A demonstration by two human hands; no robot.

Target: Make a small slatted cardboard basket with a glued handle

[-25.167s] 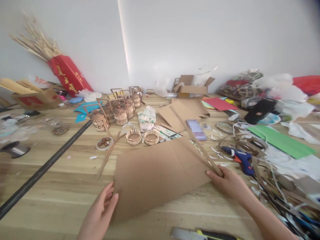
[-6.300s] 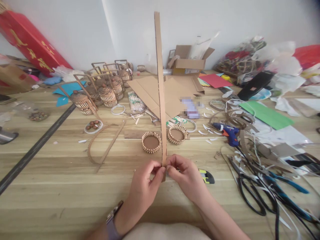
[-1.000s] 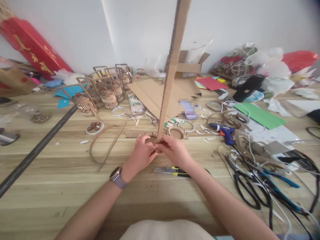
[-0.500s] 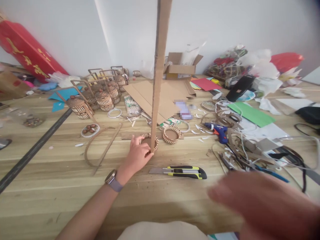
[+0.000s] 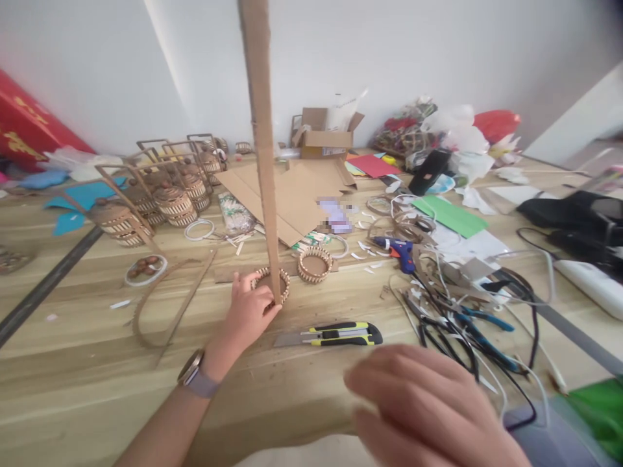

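Note:
My left hand (image 5: 250,308) pinches the lower end of a long cardboard strip (image 5: 263,143), with its fingers around the near left rim of a small round basket (image 5: 287,285). The strip stands upright against that basket's wall and runs out of the top of the view. Beside it on the right sits a second round basket (image 5: 315,264) with a brown base. Low on the right, my right hand (image 5: 423,402) hangs blurred above the table, its fingers loosely curved and apart from the thumb, nothing visible in it. A yellow-and-black utility knife (image 5: 343,334) lies between my hands, blade pointing left.
A blue glue gun (image 5: 400,251), blue-handled pliers (image 5: 487,340) and tangled cables lie on the right. Several lidded baskets with handles (image 5: 175,204) stand at the back left. Cardboard sheets (image 5: 296,194) lie behind the small baskets. Brown balls fill a white ring (image 5: 146,267) at left.
The view has turned to the right, so things sit further left. My right hand has come inward toward the knife. My left hand still holds the strip at the basket.

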